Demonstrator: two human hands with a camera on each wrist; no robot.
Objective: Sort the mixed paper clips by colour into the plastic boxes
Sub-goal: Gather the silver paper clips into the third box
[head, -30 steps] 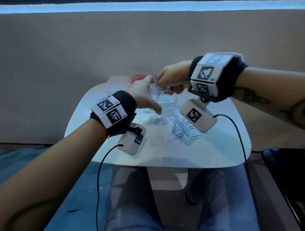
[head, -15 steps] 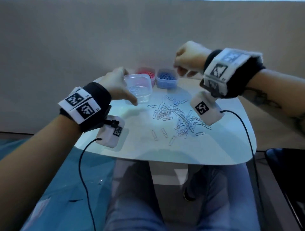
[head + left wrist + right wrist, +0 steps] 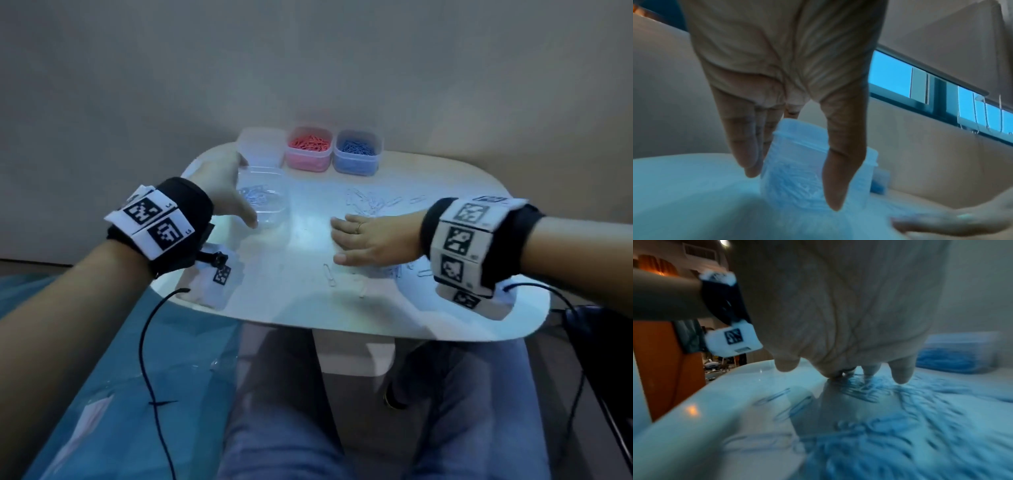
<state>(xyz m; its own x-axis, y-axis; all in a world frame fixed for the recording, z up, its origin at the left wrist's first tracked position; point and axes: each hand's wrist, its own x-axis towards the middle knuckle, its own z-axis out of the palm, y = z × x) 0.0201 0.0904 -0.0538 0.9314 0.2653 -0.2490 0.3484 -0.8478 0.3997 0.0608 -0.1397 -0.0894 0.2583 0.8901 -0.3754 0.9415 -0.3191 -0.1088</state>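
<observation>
Left hand (image 3: pixel 222 192) at the clear box (image 3: pixel 265 197), thumb (image 3: pixel 842 162) on its near wall and fingers (image 3: pixel 744 134) down its far-left side, nearly straight, bracketing it; firm grasp or bare touch cannot be told. Inside the clear box, a few pale clips (image 3: pixel 255 197). Right hand (image 3: pixel 371 238) right of the clear box, released, flat, palm down on the table (image 3: pixel 291 301), fingers pointing toward the box, covering part of the loose clips (image 3: pixel 373 202). More loose clips scattered right of the clear box, behind and in front of that hand, a couple near the table's front edge. Behind the clear box, at the table's far edge, an empty-looking box (image 3: pixel 260 144), then a pink box (image 3: pixel 310 162) of red clips (image 3: pixel 310 142) and a blue box (image 3: pixel 358 164) of blue clips (image 3: pixel 358 147), side by side, touching or nearly so. Black bands with printed markers on both wrists.
</observation>
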